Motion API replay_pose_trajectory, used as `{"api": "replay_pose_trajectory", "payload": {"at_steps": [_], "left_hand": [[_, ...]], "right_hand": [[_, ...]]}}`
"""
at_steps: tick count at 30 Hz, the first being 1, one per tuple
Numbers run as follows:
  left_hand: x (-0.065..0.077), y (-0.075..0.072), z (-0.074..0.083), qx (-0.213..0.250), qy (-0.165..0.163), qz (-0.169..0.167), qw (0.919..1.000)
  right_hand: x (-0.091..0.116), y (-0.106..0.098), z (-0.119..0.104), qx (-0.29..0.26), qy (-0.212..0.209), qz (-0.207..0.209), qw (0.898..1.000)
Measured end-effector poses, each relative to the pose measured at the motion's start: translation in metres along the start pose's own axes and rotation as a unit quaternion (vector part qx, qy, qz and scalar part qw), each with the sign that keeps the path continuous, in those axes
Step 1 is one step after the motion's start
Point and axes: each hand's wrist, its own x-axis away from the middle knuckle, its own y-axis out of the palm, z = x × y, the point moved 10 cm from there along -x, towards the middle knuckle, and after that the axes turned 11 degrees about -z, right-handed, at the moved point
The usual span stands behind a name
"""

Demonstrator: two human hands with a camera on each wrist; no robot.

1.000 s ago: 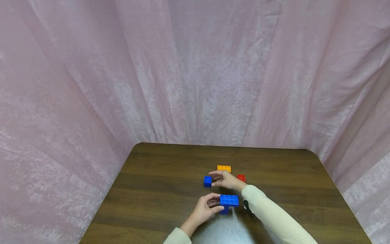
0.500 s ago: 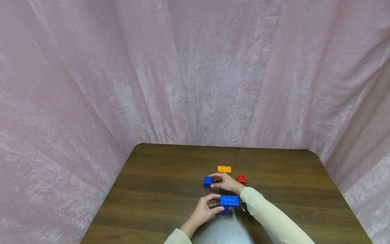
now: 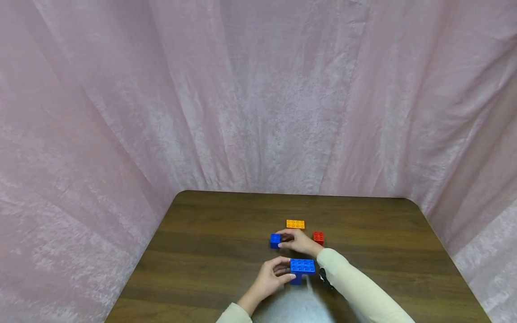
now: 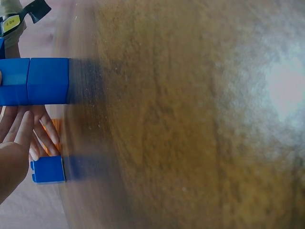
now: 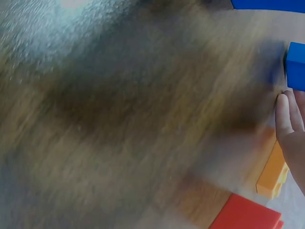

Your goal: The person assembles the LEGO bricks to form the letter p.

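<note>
In the head view my left hand point(image 3: 269, 279) grips the left side of a stack of blue toy bricks. A wide eight-stud brick point(image 3: 302, 265) overhangs to the right on narrower blue bricks point(image 4: 47, 81), two of which show in the left wrist view. Farther back, my right hand point(image 3: 298, 242) reaches from the right to a small blue brick point(image 3: 275, 241). Its thumb and forefinger pinch that brick's right end, the thumb on the near side. In the right wrist view the fingertips point(image 5: 283, 102) lie right at the small blue brick point(image 5: 296, 66).
Behind the right hand lies a flat orange eight-stud brick point(image 3: 295, 224). A red four-stud brick point(image 3: 318, 237) sits right of the hand, close to the wrist. The brown wooden table point(image 3: 194, 251) ends at a pink curtain point(image 3: 258, 112).
The right hand's thumb and forefinger have closed in slightly on the small blue brick, and its forearm has shifted a little left. The left hand stays on the stack.
</note>
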Motion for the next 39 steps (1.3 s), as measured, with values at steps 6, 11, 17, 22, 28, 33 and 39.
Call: {"api": "replay_pose_trajectory", "payload": {"at_steps": [6, 11, 17, 22, 28, 33, 39], "left_hand": [[0.000, 0.000, 0.001, 0.002, 0.008, -0.001, 1.0000], [0.000, 0.001, 0.000, 0.001, 0.014, -0.005, 0.9999], [0.001, 0.003, 0.006, 0.000, 0.014, -0.004, 0.9999], [0.004, 0.005, 0.027, 0.013, 0.011, -0.006, 0.9998], [0.006, 0.005, 0.036, 0.016, 0.007, -0.008, 0.9998], [0.005, 0.006, 0.031, 0.019, 0.008, -0.012, 0.9997], [0.004, 0.004, 0.032, 0.018, 0.014, -0.006, 0.9997]], "right_hand": [[0.005, -0.007, 0.002, 0.003, 0.021, 0.004, 1.000], [0.008, -0.009, 0.004, -0.006, 0.032, -0.004, 0.999], [0.014, -0.012, -0.003, -0.018, 0.026, -0.008, 0.999], [0.021, -0.017, -0.019, -0.022, 0.000, -0.008, 1.000], [0.030, -0.027, -0.031, -0.013, -0.026, 0.002, 1.000], [0.039, -0.038, -0.035, -0.044, -0.061, 0.011, 0.997], [0.050, -0.047, -0.045, -0.068, -0.120, 0.021, 0.990]]}}
